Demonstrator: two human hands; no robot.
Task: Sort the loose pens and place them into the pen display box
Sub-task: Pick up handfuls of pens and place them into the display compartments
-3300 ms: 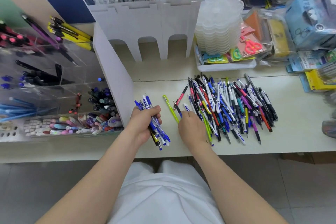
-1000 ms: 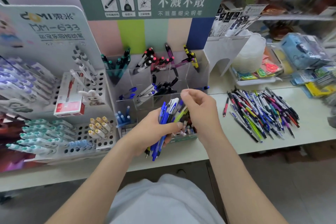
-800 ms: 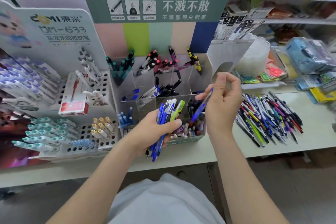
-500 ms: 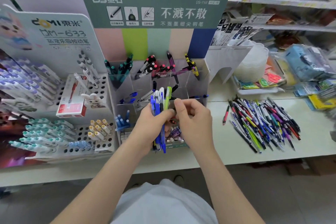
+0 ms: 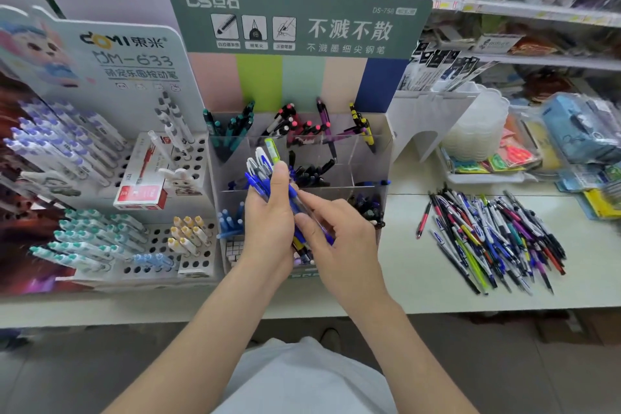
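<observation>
Clear glossy plastic pen display box [image 5: 369, 158]

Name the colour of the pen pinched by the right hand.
The pen is blue with a clear barrel; head view.

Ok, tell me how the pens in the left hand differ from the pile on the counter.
The bunch stands nearly upright in the left hand; the pile lies flat on the counter. The bunch is mostly blue with one green pen; the pile mixes black, red, purple, blue. The bunch is smaller than the pile. Both are loose pens.
</observation>
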